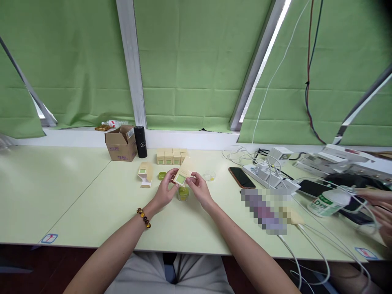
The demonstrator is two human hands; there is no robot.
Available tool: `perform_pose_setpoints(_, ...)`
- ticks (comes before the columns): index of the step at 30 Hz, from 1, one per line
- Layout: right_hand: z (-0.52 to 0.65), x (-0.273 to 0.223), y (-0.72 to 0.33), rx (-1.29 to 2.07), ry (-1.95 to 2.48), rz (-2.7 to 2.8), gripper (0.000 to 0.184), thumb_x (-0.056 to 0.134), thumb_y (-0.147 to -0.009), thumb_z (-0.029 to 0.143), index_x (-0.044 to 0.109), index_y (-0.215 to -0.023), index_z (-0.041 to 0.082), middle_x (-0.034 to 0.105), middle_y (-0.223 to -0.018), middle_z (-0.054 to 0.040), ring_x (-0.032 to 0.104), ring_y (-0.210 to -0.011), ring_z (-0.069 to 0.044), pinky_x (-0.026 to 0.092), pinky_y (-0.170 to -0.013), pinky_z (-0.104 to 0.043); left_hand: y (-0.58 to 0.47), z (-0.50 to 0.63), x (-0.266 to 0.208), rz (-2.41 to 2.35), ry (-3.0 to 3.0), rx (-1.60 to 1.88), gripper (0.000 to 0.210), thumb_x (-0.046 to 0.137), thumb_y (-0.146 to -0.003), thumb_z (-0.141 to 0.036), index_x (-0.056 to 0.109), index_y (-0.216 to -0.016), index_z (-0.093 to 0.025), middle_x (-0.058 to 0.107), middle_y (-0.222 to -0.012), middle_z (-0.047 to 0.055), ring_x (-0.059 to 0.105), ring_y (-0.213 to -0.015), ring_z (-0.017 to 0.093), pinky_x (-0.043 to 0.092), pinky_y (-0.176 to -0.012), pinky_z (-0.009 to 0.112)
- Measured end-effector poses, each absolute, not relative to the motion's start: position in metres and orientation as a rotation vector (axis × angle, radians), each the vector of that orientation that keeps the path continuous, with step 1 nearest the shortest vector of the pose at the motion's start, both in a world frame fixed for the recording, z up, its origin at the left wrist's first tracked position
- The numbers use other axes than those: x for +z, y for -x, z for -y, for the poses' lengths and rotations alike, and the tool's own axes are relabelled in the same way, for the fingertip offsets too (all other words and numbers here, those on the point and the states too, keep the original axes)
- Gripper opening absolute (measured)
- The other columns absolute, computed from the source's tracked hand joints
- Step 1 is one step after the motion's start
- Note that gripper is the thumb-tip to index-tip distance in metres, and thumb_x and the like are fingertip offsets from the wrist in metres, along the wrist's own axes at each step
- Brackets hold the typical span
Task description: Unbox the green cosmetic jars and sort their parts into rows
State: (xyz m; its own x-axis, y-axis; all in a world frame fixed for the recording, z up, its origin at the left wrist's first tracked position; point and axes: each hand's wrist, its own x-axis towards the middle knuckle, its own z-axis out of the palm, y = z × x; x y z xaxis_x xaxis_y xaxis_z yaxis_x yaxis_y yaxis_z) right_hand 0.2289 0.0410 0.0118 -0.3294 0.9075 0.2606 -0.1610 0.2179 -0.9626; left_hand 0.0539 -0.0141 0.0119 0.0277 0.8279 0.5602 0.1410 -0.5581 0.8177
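Between my two hands is a small cream box (185, 168) with a green label or window, tilted above the table. My left hand (166, 188), with a beaded bracelet at the wrist, grips its left side. The fingers of my right hand (199, 188) pinch its lower right edge. Just below the box stands a small clear jar with green in it (183, 194). A small green piece (161, 175), perhaps a lid, lies by my left fingers. Farther left lies another cream box (145, 173) with its flaps open. Clear plastic (209, 176) rests right of my right hand.
Several matching cream boxes (168, 157) stand in a row behind my hands. A cardboard carton (121, 143) and a black bottle (140, 141) are back left. To the right are a phone (241, 177), a power strip (260, 173), tangled cables and another person's hand (378, 208) near a white bottle (330, 201).
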Motion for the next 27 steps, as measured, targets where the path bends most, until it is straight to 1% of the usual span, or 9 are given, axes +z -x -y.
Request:
perform_pose_setpoints(5, -0.0385, 0.0124, -0.2295, 1.298, 0.74, 1.512, 0.058, 0.08, -0.077, 0.065, 0.058, -0.112, 0.025, 0.082, -0.092, -0.0061, 0.077, -0.088, -0.026, 0.055, -0.08, -0.036, -0.0531, 0.0129, 0.0104, -0.973, -1.744, 1.582, 0.05, 0.062, -0.099, -0.038, 0.046, -0.144, -0.023, 0.056, -0.145, 0.014, 0.055, -0.133, 0.03, 0.045, -0.11, 0.045)
perform_pose_setpoints(9, -0.0364, 0.0127, -0.2294, 1.325, 0.761, 1.488, 0.059, 0.083, -0.075, 0.063, 0.058, -0.113, 0.024, 0.083, -0.094, -0.0069, 0.077, -0.088, -0.026, 0.056, -0.076, -0.035, -0.0542, 0.0141, 0.0112, -0.971, -1.705, 1.594, 0.049, 0.064, -0.094, -0.029, 0.047, -0.14, -0.023, 0.057, -0.141, 0.013, 0.056, -0.129, 0.029, 0.046, -0.107, 0.044)
perform_pose_setpoints(12, -0.0375, 0.0111, -0.2291, 1.358, 0.755, 1.461, 0.057, 0.08, -0.077, 0.065, 0.06, -0.11, 0.023, 0.082, -0.087, -0.0063, 0.076, -0.083, -0.026, 0.055, -0.072, -0.034, -0.0557, 0.0172, 0.0141, -0.985, -1.702, 1.572, 0.058, 0.064, -0.085, -0.018, 0.047, -0.14, -0.023, 0.058, -0.14, 0.012, 0.055, -0.131, 0.029, 0.046, -0.107, 0.043)
perform_pose_setpoints(15, -0.0405, 0.0093, -0.2296, 1.364, 0.751, 1.435, 0.054, 0.078, -0.079, 0.066, 0.062, -0.108, 0.023, 0.081, -0.081, -0.005, 0.075, -0.082, -0.026, 0.054, -0.074, -0.034, -0.0566, 0.0202, 0.0174, -0.996, -1.722, 1.545, 0.066, 0.061, -0.081, -0.014, 0.045, -0.144, -0.024, 0.057, -0.144, 0.011, 0.053, -0.133, 0.029, 0.045, -0.107, 0.043)
perform_pose_setpoints(19, -0.0428, 0.0097, -0.2309, 1.37, 0.757, 1.385, 0.054, 0.08, -0.078, 0.065, 0.061, -0.107, 0.024, 0.082, -0.085, -0.0049, 0.076, -0.086, -0.026, 0.054, -0.08, -0.035, -0.0564, 0.0212, 0.0192, -1.154, -1.788, 1.567, 0.06, 0.061, -0.086, -0.017, 0.047, -0.144, -0.025, 0.055, -0.147, 0.011, 0.055, -0.127, 0.028, 0.045, -0.103, 0.043)
perform_pose_setpoints(24, -0.0404, 0.0137, -0.2314, 1.374, 0.768, 1.377, 0.057, 0.081, -0.076, 0.067, 0.061, -0.108, 0.024, 0.082, -0.088, -0.0054, 0.076, -0.084, -0.025, 0.053, -0.08, -0.035, -0.0563, 0.0204, 0.0166, -1.361, -1.906, 1.643, 0.047, 0.07, -0.09, -0.029, 0.052, -0.133, -0.025, 0.06, -0.134, 0.01, 0.06, -0.112, 0.025, 0.049, -0.097, 0.043)
perform_pose_setpoints(25, -0.04, 0.0144, -0.2313, 1.378, 0.769, 1.374, 0.057, 0.081, -0.076, 0.067, 0.061, -0.108, 0.024, 0.082, -0.089, -0.0056, 0.076, -0.084, -0.025, 0.053, -0.08, -0.035, -0.0565, 0.0205, 0.0157, -1.376, -1.931, 1.639, 0.044, 0.069, -0.092, -0.031, 0.053, -0.132, -0.025, 0.061, -0.133, 0.01, 0.061, -0.112, 0.025, 0.049, -0.097, 0.043)
perform_pose_setpoints(27, -0.0398, 0.0155, -0.2312, 1.384, 0.773, 1.353, 0.058, 0.081, -0.075, 0.068, 0.06, -0.106, 0.024, 0.082, -0.09, -0.0058, 0.076, -0.086, -0.026, 0.054, -0.082, -0.036, -0.0566, 0.0208, 0.0136, -1.391, -1.993, 1.616, 0.038, 0.061, -0.099, -0.034, 0.052, -0.135, -0.025, 0.063, -0.133, 0.011, 0.061, -0.115, 0.026, 0.05, -0.1, 0.044)
